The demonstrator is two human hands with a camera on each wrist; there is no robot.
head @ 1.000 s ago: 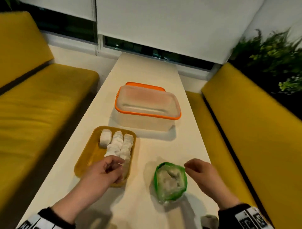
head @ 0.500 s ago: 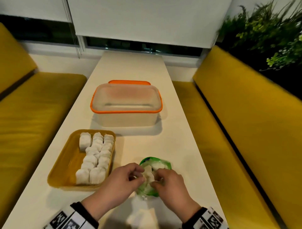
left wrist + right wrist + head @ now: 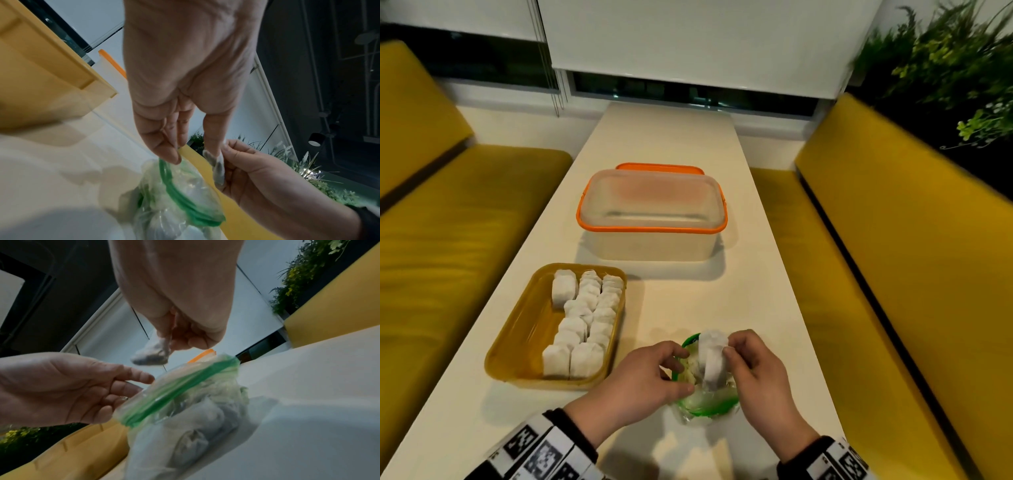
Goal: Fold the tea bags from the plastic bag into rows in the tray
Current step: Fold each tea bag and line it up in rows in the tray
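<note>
A yellow tray (image 3: 517, 346) at the table's left holds white folded tea bags (image 3: 585, 322) in rows. To its right stands a clear plastic bag (image 3: 705, 402) with a green zip rim (image 3: 172, 391) and more tea bags inside. My right hand (image 3: 729, 349) pinches one tea bag (image 3: 710, 358) by its upper end and holds it just above the bag's mouth; it hangs below my fingers (image 3: 151, 353). My left hand (image 3: 678, 368) is at the bag's left rim with loosely bent fingers touching the zip (image 3: 170, 164), apart from the lifted tea bag (image 3: 218, 170).
A clear container with an orange rim (image 3: 654, 212) stands behind the tray, with an orange lid (image 3: 659, 167) at its far side. Yellow benches (image 3: 893, 274) run along both long edges of the narrow white table (image 3: 722, 301). Green plants (image 3: 945, 68) are at the back right.
My left hand left the tray and came to the bag's rim. My right hand reached into the bag and has lifted one tea bag out above its mouth.
</note>
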